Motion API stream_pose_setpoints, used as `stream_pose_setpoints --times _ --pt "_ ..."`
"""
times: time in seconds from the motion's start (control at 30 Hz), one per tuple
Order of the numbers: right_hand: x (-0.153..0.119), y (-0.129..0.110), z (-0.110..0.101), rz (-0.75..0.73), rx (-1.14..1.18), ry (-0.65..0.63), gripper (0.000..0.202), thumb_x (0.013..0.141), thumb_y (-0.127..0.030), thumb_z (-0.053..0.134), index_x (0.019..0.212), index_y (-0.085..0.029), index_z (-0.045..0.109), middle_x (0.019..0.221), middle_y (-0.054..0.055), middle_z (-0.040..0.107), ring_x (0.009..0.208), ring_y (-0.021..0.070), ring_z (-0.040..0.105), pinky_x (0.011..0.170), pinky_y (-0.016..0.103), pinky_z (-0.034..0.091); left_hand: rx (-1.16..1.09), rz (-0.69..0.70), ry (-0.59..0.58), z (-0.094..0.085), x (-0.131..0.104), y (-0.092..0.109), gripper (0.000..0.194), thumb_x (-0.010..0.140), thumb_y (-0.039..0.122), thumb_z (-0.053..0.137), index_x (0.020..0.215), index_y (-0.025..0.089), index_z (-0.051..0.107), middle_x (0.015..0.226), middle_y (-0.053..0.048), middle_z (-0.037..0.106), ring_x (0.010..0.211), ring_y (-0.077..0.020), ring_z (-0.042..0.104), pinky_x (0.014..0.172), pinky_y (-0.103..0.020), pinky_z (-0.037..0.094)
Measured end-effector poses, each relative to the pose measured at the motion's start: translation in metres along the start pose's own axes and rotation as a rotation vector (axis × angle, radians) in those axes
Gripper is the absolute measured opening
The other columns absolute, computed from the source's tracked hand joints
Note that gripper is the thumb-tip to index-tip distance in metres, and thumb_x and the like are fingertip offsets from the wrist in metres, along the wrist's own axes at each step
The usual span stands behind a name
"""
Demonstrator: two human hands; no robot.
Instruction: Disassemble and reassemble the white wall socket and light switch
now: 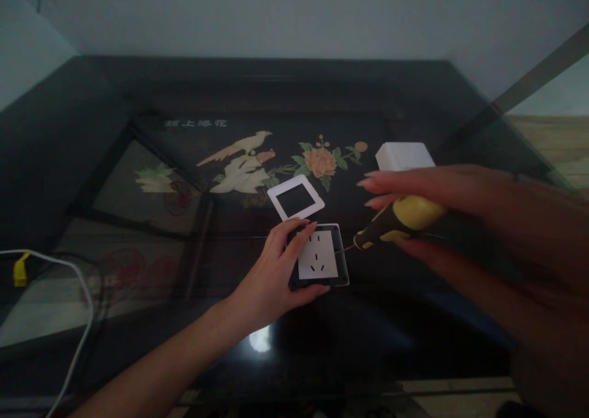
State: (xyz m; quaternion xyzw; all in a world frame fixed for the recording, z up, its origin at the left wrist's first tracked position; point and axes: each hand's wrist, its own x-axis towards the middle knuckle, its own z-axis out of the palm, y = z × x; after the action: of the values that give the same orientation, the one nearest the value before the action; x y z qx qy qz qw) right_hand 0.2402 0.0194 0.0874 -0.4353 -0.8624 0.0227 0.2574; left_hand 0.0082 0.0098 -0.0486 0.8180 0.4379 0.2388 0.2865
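A wall socket with a white centre and a dark surround lies face up on the dark glass table. My left hand grips it from the left side, fingers over the top edge and thumb along the bottom. In my right hand is a yellow and black screwdriver, held between fingers and thumb. Its thin shaft points left, and the tip meets the right part of the socket. Just above the socket lies a white square frame with an open middle.
Behind my right hand sits a white box. A white cable with a yellow tag runs along the left side. The glass tabletop shows a bird and flower picture and reflections.
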Motion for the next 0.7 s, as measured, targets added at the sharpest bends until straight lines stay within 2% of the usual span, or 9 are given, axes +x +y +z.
stream_pose_setpoints --times 0.1,0.2,0.27,0.37,0.47,0.53,0.63,0.7 --pt "0.004 0.002 0.001 -0.083 0.043 -0.001 0.038 0.091 -0.024 0.063 0.128 -0.032 0.058 0.134 -0.005 0.062 0.12 0.0185 0.061 0.095 0.026 0.055 -0.001 0.01 0.01 0.001 -0.001 -0.001 0.085 0.081 0.039 0.074 0.149 0.024 0.027 0.147 -0.017 0.031 0.14 -0.0354 0.033 0.116 -0.055 0.036" --pt "0.008 0.0 0.004 -0.059 0.051 0.122 0.025 0.087 -0.024 0.069 0.111 -0.03 0.066 0.11 -0.002 0.07 0.099 0.0173 0.067 0.078 0.027 0.058 0.0 0.009 0.007 0.001 0.0 -0.001 0.085 0.08 0.039 0.075 0.149 0.024 0.027 0.147 -0.017 0.031 0.14 -0.0353 0.033 0.117 -0.056 0.034" --pt "0.007 -0.001 0.004 -0.029 0.05 0.129 0.028 0.089 -0.021 0.065 0.115 -0.031 0.065 0.106 -0.004 0.07 0.093 0.0167 0.068 0.077 0.029 0.058 0.001 -0.002 0.002 0.0 0.0 0.0 0.085 0.08 0.039 0.075 0.149 0.023 0.027 0.148 -0.017 0.031 0.141 -0.0352 0.032 0.118 -0.056 0.033" --pt "0.002 0.002 0.0 0.021 0.07 0.021 0.045 0.092 -0.021 0.06 0.134 -0.036 0.054 0.122 -0.007 0.068 0.104 0.018 0.068 0.089 0.032 0.056 -0.007 -0.021 -0.013 -0.001 0.001 0.001 0.085 0.081 0.039 0.074 0.149 0.023 0.028 0.149 -0.017 0.03 0.142 -0.0354 0.031 0.118 -0.056 0.032" --pt "0.0 0.005 -0.001 -0.009 0.085 -0.053 0.043 0.092 -0.028 0.061 0.134 -0.034 0.054 0.127 -0.006 0.066 0.112 0.0189 0.066 0.096 0.031 0.054 -0.01 -0.012 -0.008 -0.001 0.0 0.001 0.085 0.08 0.04 0.074 0.149 0.024 0.028 0.149 -0.017 0.031 0.141 -0.0355 0.031 0.118 -0.056 0.033" --pt "0.003 0.004 0.002 -0.061 0.073 0.017 0.035 0.09 -0.033 0.066 0.125 -0.03 0.06 0.122 -0.003 0.067 0.111 0.0188 0.065 0.091 0.029 0.055 -0.006 0.002 0.004 -0.001 0.0 0.0 0.084 0.081 0.039 0.074 0.149 0.023 0.029 0.148 -0.017 0.032 0.141 -0.0352 0.032 0.118 -0.055 0.032" --pt "0.008 0.001 0.009 -0.08 0.039 0.158 0.029 0.091 -0.041 0.065 0.115 -0.024 0.066 0.104 0.001 0.067 0.096 0.0176 0.065 0.081 0.029 0.056 -0.002 0.007 0.01 0.0 0.001 0.0 0.083 0.081 0.038 0.074 0.149 0.022 0.029 0.148 -0.017 0.033 0.141 -0.0352 0.032 0.118 -0.055 0.032" --pt "0.007 0.001 0.01 -0.07 0.013 0.152 0.031 0.095 -0.041 0.058 0.119 -0.024 0.066 0.103 0.001 0.067 0.094 0.0174 0.065 0.083 0.031 0.056 -0.007 0.003 0.007 0.0 0.002 0.0 0.084 0.08 0.039 0.075 0.149 0.023 0.029 0.148 -0.017 0.033 0.141 -0.0357 0.032 0.118 -0.056 0.032"
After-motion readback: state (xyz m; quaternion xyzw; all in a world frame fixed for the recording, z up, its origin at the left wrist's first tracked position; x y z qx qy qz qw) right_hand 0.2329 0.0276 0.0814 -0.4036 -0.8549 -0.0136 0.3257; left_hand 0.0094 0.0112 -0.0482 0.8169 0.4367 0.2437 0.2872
